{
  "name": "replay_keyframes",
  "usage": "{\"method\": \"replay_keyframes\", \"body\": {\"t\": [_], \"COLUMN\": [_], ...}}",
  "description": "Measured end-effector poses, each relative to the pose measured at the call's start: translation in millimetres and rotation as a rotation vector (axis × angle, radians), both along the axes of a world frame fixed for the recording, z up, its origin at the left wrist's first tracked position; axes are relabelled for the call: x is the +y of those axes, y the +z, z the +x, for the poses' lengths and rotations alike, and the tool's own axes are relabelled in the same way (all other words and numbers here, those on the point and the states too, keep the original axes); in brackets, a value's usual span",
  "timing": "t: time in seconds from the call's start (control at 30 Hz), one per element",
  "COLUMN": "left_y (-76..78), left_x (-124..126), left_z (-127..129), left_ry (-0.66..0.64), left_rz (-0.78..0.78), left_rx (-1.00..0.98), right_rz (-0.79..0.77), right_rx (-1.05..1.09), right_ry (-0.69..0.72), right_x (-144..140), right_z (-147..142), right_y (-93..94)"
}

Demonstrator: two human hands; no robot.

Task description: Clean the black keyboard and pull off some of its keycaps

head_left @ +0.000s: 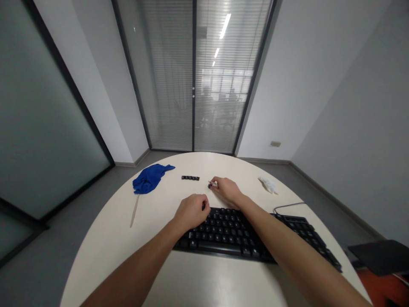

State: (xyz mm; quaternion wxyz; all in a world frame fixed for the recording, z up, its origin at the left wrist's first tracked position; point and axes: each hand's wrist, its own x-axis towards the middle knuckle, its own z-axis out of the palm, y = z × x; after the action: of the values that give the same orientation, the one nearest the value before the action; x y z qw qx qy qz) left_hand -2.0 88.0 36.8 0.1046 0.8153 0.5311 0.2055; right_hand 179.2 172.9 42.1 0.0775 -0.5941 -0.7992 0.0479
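A black keyboard (220, 247) lies across the table in front of me. My left hand (192, 211) rests curled over its upper left part, and whatever its fingers may hold is hidden. Beyond the keyboard's back edge, my right hand (225, 188) pinches a small silver tool (215, 183), too small to name surely. Close to the tool's tip is a black keycap (209, 186), low over the tabletop. To the left of that hand, several black keycaps (190, 178) lie in a short row.
On the round white table (105, 256), a blue cloth (150, 178) lies at the left with a thin pale stick (134, 211) near it. A crumpled white tissue (268, 185) lies at the right. The keyboard's cable (289, 205) runs toward the right edge. A dark chair (381, 256) stands beyond.
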Motion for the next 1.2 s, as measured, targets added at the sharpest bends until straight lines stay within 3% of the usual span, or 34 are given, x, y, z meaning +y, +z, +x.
{"method": "replay_keyframes", "body": {"t": [0.33,0.6,1.2], "left_y": [-0.7,-5.0,0.6], "left_x": [0.9,2.5,0.7], "left_z": [0.1,-0.5,0.9], "left_ry": [0.003,0.001,0.012], "left_rz": [-0.010,0.013,-0.027], "left_rx": [0.012,0.012,0.023], "right_rz": [0.048,0.062,0.048], "right_rx": [-0.030,-0.050,-0.038], "right_ry": [-0.047,-0.045,-0.031], "right_x": [21.2,27.4,28.0], "right_z": [-32.9,-38.2,-48.3], "right_y": [-3.2,-3.1,-0.2]}}
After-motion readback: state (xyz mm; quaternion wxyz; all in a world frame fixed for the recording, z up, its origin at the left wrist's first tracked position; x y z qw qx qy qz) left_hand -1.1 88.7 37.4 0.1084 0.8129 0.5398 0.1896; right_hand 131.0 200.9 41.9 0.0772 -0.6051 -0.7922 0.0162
